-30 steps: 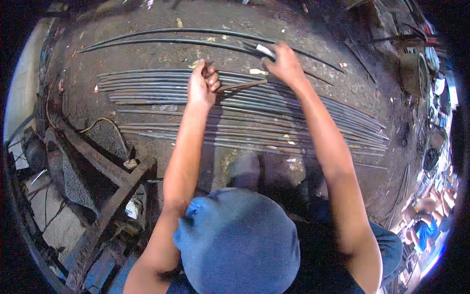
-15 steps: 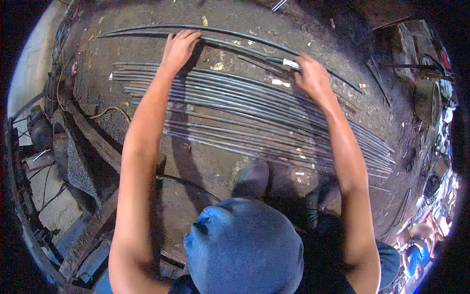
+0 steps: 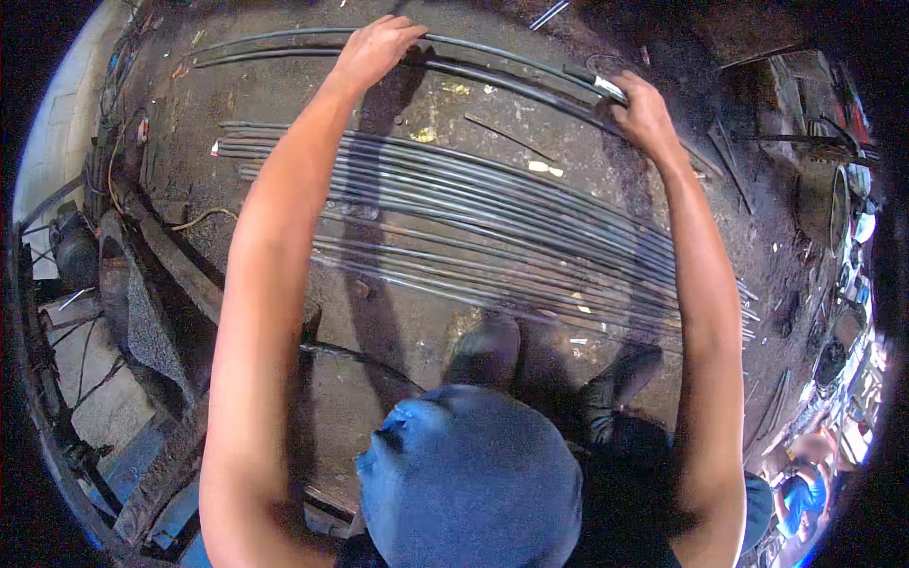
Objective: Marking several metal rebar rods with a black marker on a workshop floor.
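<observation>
A long, thin metal rod (image 3: 516, 57) runs crosswise at the far side, and my left hand (image 3: 382, 54) is closed on it. My right hand (image 3: 646, 112) is closed around a short black-and-white stick (image 3: 609, 88), marker-like in shape, by the rod's right part. Whether that hand also grips the rod is hidden by the fingers. A second, darker rod (image 3: 511, 83) lies just nearer to me, passing below both hands. Closer to my feet, many similar rods (image 3: 454, 185) are spread side by side on the dirty floor.
A short rod piece (image 3: 507, 135) and pale scraps (image 3: 544, 168) lie between the rods. Rusty metal framework (image 3: 156, 322) stands at left, with a cable (image 3: 204, 218) near it. A round metal container (image 3: 824, 204) is at right. Another person in blue (image 3: 805, 492) is at lower right.
Both hands have moved away from me and to the right. The rod at my left hand has shifted to the far side of the darker rod.
</observation>
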